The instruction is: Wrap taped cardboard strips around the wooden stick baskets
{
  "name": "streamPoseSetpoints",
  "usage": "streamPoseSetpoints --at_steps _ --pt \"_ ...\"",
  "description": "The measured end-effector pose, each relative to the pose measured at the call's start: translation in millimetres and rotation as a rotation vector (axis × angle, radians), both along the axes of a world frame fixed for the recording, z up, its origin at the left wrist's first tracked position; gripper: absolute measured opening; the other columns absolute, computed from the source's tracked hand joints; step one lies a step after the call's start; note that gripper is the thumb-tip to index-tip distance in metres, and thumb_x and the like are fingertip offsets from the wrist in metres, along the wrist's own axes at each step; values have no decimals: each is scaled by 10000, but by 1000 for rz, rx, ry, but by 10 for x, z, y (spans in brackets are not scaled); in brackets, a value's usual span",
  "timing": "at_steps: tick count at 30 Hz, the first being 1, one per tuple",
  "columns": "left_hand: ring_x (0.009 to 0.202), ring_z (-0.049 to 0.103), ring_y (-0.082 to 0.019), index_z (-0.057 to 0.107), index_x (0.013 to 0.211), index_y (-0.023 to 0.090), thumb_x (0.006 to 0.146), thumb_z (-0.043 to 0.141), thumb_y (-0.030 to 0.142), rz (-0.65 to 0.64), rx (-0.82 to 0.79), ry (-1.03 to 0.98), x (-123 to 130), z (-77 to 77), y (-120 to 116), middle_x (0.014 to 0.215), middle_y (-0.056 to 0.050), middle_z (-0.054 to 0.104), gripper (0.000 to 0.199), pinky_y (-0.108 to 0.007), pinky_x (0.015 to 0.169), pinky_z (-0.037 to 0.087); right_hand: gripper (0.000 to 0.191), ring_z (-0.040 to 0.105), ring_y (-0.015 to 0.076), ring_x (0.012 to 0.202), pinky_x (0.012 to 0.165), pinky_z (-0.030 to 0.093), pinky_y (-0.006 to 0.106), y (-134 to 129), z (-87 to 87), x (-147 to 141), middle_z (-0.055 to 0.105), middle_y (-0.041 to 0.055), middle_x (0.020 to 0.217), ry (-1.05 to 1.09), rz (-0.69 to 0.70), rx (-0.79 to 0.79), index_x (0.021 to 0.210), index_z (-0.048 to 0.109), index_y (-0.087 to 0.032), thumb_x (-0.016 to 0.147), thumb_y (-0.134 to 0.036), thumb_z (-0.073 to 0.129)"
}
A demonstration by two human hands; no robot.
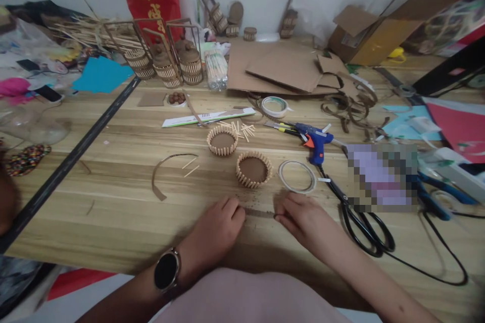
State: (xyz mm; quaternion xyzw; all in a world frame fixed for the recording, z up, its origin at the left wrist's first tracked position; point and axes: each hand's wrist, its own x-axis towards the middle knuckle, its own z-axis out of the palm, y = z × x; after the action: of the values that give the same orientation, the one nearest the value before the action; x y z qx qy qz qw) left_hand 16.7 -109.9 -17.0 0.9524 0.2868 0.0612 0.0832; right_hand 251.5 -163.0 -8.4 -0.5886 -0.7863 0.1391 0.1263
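Observation:
A thin brown strip (259,213) stretches between my hands near the table's front edge. My left hand (225,219), its wrist wearing a dark watch (166,270), is closed at the strip's left end. The right end is pinched by my right hand (299,216). Just beyond the strip stands a round brown base ringed with short wooden sticks (253,169), and a similar ringed piece (222,140) is behind it to the left. A white tape roll (297,176) lies above my right hand. Dark crumbs dot the wood beside the strip.
A blue glue gun (316,142) and black scissors (366,227) lie to the right. A curved brown strip (156,176) is at the left. Behind are loose sticks (246,131), a second tape roll (274,106), cardboard sheets (280,68) and small finished baskets (190,65).

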Motion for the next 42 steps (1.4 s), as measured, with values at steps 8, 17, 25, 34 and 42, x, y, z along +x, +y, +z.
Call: streamPoseSetpoints --at_steps 8,17,25,34,42 --pt "791 619 -157 605 1146 196 973 487 200 27 -433 -562 -69 237 -56 911 -42 673 209 -283 746 512 249 484 133 563 504 392 240 -84 354 -41 510 -32 617 616 -219 -313 728 548 -224 918 -383 524" --pt "957 655 -174 714 1133 224 919 631 261 217 -1027 -994 281 258 -44 1079 -70 680 233 -266 824 541 396 511 132 630 582 460 253 -41 290 -400 532 -15 663 1068 -337 -297 725 544 -206 848 -579 601" --pt "869 653 -164 750 1043 204 865 685 277 351 -1091 -1077 320 204 5 1002 -69 697 203 -236 716 530 235 665 286 735 621 539 418 -331 114 327 710 93 862 420 -561 73 892 641 -262 879 -478 549" --pt "793 637 -127 714 1098 208 804 710 191 373 -1111 -1192 356 221 33 1085 -69 690 295 -245 725 558 247 694 350 653 600 539 501 -779 -210 1441 717 157 836 72 -816 -22 897 587 -333 693 -443 672" --pt "757 592 -82 631 1248 262 801 698 139 345 -1177 -1223 330 183 20 1328 -78 597 468 -221 702 545 318 721 366 696 602 561 499 -669 -143 1257 725 110 774 75 -718 -75 951 565 -360 683 -458 705"
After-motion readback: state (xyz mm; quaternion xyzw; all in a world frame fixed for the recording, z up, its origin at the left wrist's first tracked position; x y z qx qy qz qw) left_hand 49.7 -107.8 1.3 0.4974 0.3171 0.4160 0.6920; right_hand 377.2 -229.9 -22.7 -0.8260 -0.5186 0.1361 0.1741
